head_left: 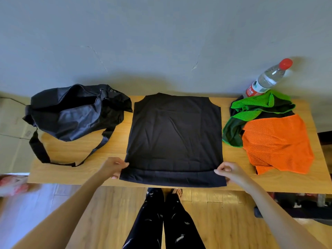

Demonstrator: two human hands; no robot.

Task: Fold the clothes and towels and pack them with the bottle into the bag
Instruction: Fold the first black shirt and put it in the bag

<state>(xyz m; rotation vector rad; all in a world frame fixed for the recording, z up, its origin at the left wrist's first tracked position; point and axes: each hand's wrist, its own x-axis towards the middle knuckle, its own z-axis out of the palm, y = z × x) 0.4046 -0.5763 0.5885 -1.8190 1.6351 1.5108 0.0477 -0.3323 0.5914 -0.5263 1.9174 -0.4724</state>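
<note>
A black T-shirt (175,139) lies flat at the frame's centre on the wooden bench (111,155), its lower corners pinched by the left hand (113,167) and right hand (229,172), between the open black bag (77,112) at left and mesh clothes (274,141) and a water bottle (267,79) at right.

My left hand (115,167) and right hand (229,172) pinch the black shirt's (175,133) near corners on the table (107,175); bag (75,112) left. Towels (276,141) and bottle (267,79) right.

Operator: both forearms bare, no sleeves, no watch or rings vis. Left hand (113,167) and right hand (231,172) ungloved. Legs in dark trousers (161,221) w/ small pale print; open-toe footwear (177,191).
</note>
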